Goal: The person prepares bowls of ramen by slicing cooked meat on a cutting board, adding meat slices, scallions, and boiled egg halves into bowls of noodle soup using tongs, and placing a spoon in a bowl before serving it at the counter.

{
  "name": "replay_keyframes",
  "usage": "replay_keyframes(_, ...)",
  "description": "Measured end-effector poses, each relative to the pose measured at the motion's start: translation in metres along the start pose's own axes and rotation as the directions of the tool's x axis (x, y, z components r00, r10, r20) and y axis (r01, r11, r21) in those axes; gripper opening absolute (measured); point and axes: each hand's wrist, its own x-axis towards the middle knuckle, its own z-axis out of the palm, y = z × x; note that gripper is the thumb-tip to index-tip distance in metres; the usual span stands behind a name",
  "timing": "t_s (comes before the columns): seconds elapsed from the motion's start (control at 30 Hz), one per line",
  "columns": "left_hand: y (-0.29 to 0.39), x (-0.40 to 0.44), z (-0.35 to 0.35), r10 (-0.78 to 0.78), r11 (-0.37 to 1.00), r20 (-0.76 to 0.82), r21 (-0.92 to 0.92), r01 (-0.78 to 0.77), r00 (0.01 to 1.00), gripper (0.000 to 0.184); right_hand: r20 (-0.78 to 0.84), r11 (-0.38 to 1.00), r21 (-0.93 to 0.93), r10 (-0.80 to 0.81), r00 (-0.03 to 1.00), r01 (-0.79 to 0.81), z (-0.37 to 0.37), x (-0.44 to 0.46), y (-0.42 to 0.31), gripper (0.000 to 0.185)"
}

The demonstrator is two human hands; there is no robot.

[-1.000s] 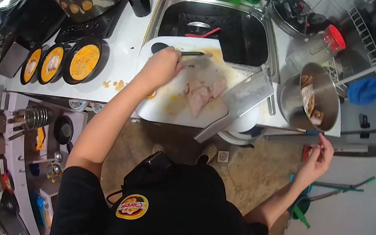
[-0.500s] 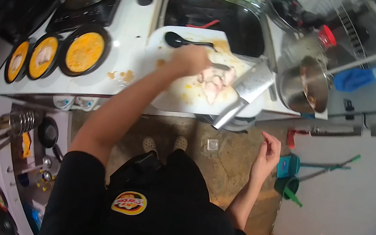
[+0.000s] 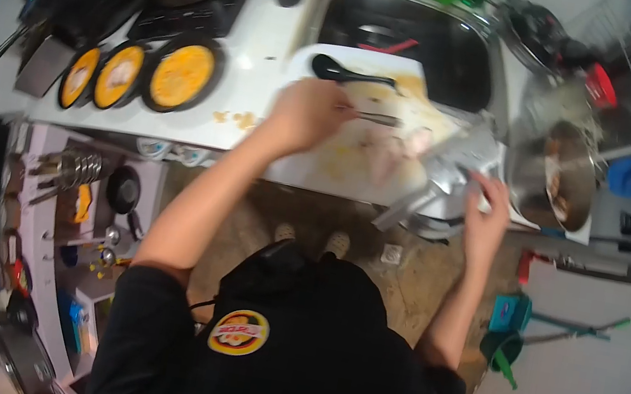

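While the left hand (image 3: 312,117) clamps a metal utensil (image 3: 380,119) in its fingers over the cutting board (image 3: 328,170), the right hand (image 3: 488,208) is at the cleaver (image 3: 466,157), board's right side; its grip cannot be told. Cleaver judged heavy, stiff, best taken by the handle; long axis diagonal, handle pointing near-left off the board. Utensil points right.
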Motion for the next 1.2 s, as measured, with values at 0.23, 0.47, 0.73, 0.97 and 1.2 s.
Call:
replay_keyframes(0.23, 0.005, -0.059, 0.008, -0.242, 0.97, 0.118, 0.025, 0.24, 0.963, 0.018, 0.392, 0.955, -0.092, -0.225, 0.892, 0.281, 0.049, 0.094, 0.013, 0.021)
replay_keyframes(0.47, 0.023, -0.07, 0.041, -0.472, 0.857, 0.108, -0.175, 0.484, 0.875, 0.019, 0.696, 0.951, -0.057, -0.18, 0.695, 0.303, 0.076, 0.127, 0.006, 0.022)
replay_keyframes(0.73, 0.013, -0.085, 0.028, -0.472, 0.881, -0.13, -0.084, 0.465, 0.872, 0.015, 0.643, 0.969, 0.235, -0.217, 0.734, 0.081, 0.034, 0.121, -0.017, 0.012)
replay_keyframes(0.97, -0.008, -0.093, 0.04, -0.537, 0.842, -0.113, -0.122, 0.525, 0.836, 0.015, 0.852, 0.845, 0.445, -0.297, 0.431, -0.297, 0.077, 0.074, -0.06, 0.015)
replay_keyframes(1.2, -0.014, -0.107, 0.047, -0.565, 0.806, -0.102, -0.278, 0.522, 0.819, 0.017, 0.666, 0.942, 0.332, -0.268, 0.696, 0.046, 0.133, 0.04, -0.072, 0.012)
